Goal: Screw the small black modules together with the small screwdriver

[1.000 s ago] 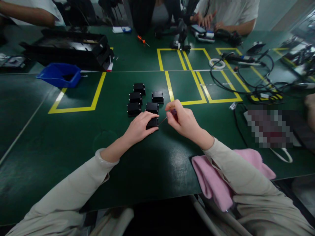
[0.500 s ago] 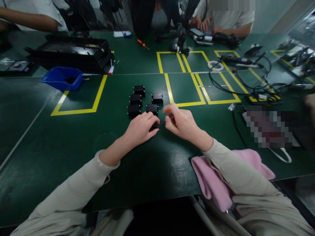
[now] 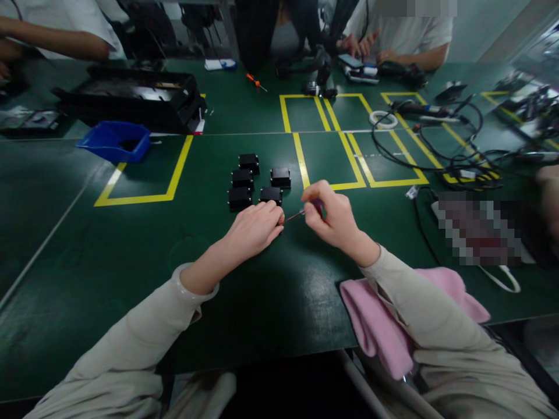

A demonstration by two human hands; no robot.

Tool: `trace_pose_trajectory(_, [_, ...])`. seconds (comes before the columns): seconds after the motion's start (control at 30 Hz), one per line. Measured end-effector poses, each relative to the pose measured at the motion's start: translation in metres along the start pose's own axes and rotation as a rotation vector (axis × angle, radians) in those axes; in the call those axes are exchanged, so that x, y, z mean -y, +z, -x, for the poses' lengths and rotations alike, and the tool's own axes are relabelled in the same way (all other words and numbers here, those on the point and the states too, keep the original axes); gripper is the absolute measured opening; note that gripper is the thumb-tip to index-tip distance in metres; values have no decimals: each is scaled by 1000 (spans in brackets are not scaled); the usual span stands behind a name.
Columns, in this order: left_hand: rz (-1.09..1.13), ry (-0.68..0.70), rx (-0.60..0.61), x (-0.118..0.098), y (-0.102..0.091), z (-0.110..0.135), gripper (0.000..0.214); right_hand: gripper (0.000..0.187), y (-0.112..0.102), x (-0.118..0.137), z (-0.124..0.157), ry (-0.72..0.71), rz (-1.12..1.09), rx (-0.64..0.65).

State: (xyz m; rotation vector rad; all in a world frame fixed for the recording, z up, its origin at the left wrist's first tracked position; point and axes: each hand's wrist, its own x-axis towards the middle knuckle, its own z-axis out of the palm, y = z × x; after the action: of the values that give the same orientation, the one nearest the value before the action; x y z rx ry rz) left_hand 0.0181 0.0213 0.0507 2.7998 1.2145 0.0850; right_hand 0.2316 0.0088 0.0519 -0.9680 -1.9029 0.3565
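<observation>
Since half a second ago, the right hand (image 3: 328, 218) has drawn slightly back, its curled fingers gripping a thin driver (image 3: 294, 216). That shaft reaches to the left hand (image 3: 255, 230), whose fingers close over a black block on the table (image 3: 297, 297), hiding it. Five more blocks (image 3: 280, 177) sit just beyond.

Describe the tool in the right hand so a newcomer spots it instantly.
At the near side of the green table, find the person's right hand. The tool shows as a thin shaft running from it toward the left hand. Unlike the orange screwdriver lying across the table, this one is held.
</observation>
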Motion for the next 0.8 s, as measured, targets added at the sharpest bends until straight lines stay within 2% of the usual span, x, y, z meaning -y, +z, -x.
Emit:
trace_pose_trajectory(0.1, [32, -11, 23, 2, 0, -1, 8, 7, -2, -16, -4, 181, -211, -191])
trace_pose_trajectory(0.17, [57, -23, 42, 2, -1, -1, 9, 16, 0, -28, -6, 351, -416, -228])
trace_pose_trajectory(0.3, [89, -50, 64, 1, -4, -2, 10, 31, 8, -49, -6, 577, -751, -157])
trace_pose_trajectory(0.43, [132, -64, 58, 2, -7, -2, 12, 39, 16, -63, -2, 736, -974, -41])
trace_pose_trajectory(0.57, [184, -59, 32, 4, -7, -1, 13, 33, 19, -76, 2, 839, -1069, 47])
trace_pose_trajectory(0.7, [272, -50, 12, 9, -13, 3, 13, 33, 19, -82, 3, 860, -1137, 35])
trace_pose_trajectory(0.8, [366, -75, 3, 21, -24, 12, 17, 31, 19, -82, 4, 851, -1152, 34])
